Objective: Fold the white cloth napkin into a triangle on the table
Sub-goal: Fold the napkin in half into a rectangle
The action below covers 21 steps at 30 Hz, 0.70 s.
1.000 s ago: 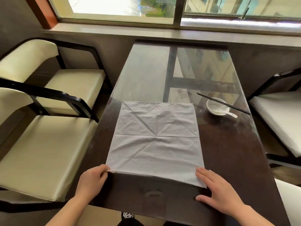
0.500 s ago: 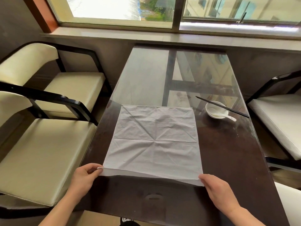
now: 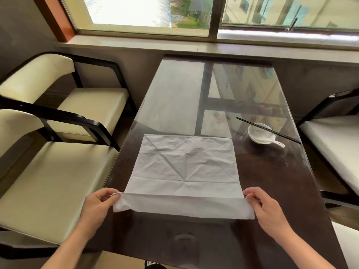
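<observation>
**Item: white cloth napkin** (image 3: 184, 167). It lies spread as one sheet, roughly square, on the near half of the dark glass-topped counter (image 3: 272, 181). The far hem lies flat. Old creases cross the cloth, including a diagonal from the far left corner toward the middle. A narrow band along the near side is raised and turned at a crease line running between the two hands. I cannot tell which face of that band is showing.

**Left hand** (image 3: 99, 206). Thumb and fingertips pinch the left end of the raised band.

**Right hand** (image 3: 266, 208). Thumb and fingertips pinch the right end of the same band.

**Other contents.** A white bowl (image 3: 261, 133) holding a white spoon (image 3: 272, 141) stands to the far right of the napkin and apart from it, with black chopsticks (image 3: 268, 130) laid across its rim. Cream-cushioned chairs (image 3: 48, 181) stand on both sides.

**Step in hand (judgement).** This is the opening stage. The cloth is gripped along its near side and no triangle has been formed.

**Next move (judgement).**
- A triangle needs one near corner carried to the diagonally opposite far corner, so the grip on both ends has to become a single corner lift.
- The other hand would pin the cloth so it does not slide on the glass.
- The existing diagonal crease could guide the fold.
- The hems should meet before the fold is pressed flat.
</observation>
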Each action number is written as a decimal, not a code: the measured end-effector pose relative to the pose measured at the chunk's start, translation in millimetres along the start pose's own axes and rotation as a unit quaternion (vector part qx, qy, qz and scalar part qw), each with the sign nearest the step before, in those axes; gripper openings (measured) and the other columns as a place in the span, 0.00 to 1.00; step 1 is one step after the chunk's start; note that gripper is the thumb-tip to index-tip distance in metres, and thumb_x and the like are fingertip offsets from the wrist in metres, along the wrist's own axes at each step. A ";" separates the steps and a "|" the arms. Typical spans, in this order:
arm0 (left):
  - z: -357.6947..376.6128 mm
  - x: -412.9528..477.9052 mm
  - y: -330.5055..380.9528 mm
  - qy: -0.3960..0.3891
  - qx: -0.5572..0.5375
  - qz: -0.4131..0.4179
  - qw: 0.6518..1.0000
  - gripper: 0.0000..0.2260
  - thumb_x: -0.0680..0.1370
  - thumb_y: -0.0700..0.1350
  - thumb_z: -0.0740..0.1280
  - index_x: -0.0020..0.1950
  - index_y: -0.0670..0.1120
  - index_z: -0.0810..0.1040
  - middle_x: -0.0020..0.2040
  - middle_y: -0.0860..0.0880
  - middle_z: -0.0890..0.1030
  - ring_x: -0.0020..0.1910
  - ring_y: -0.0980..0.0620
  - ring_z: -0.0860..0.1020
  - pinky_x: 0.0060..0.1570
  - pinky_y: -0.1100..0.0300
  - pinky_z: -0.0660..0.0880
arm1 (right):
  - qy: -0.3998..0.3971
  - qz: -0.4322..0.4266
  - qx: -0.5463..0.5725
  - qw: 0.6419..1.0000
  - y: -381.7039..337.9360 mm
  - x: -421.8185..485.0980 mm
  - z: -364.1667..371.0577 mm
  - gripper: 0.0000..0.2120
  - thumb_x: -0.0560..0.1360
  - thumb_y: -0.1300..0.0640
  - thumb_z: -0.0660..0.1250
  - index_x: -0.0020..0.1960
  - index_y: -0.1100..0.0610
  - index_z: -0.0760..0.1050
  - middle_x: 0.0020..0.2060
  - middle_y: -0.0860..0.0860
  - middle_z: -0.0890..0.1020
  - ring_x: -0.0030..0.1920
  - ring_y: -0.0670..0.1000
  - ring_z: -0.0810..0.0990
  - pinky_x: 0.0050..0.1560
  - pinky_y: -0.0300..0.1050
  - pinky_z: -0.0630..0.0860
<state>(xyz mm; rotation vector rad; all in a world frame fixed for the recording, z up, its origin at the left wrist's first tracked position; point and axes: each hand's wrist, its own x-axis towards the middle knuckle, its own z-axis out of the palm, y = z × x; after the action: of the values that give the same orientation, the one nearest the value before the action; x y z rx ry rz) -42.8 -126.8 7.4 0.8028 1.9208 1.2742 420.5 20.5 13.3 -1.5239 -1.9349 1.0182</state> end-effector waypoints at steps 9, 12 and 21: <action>8.8 9.8 18.9 0.024 -0.026 -0.003 0.999 0.07 0.75 0.36 0.73 0.41 0.47 0.85 0.38 0.48 0.85 0.38 0.53 0.81 0.38 0.59 0.78 | 0.007 -0.001 0.002 1.000 -19.9 17.8 -11.0 0.14 0.79 0.66 0.64 0.46 0.46 0.79 0.41 0.42 0.84 0.45 0.42 0.80 0.41 0.34 0.74; 18.7 22.5 28.1 0.038 -0.028 -0.011 0.999 0.04 0.76 0.37 0.72 0.43 0.44 0.84 0.41 0.43 0.85 0.41 0.47 0.80 0.42 0.49 0.77 | 0.009 -0.009 -0.011 1.000 -32.4 40.5 -12.6 0.11 0.79 0.65 0.65 0.48 0.50 0.80 0.42 0.43 0.84 0.46 0.39 0.80 0.42 0.33 0.74; 41.9 71.2 41.5 0.089 -0.037 -0.056 0.994 0.01 0.76 0.41 0.73 0.44 0.46 0.84 0.45 0.44 0.84 0.44 0.47 0.81 0.44 0.51 0.79 | -0.013 -0.028 -0.090 0.995 -50.3 116.8 -9.3 0.06 0.79 0.61 0.65 0.52 0.53 0.79 0.41 0.46 0.82 0.43 0.50 0.79 0.45 0.44 0.71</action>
<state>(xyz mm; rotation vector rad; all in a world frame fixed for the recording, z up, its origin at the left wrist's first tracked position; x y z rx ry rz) -44.6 -35.2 19.8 0.5504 2.0145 1.3791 365.2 129.6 49.3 -1.5474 -2.1244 0.8649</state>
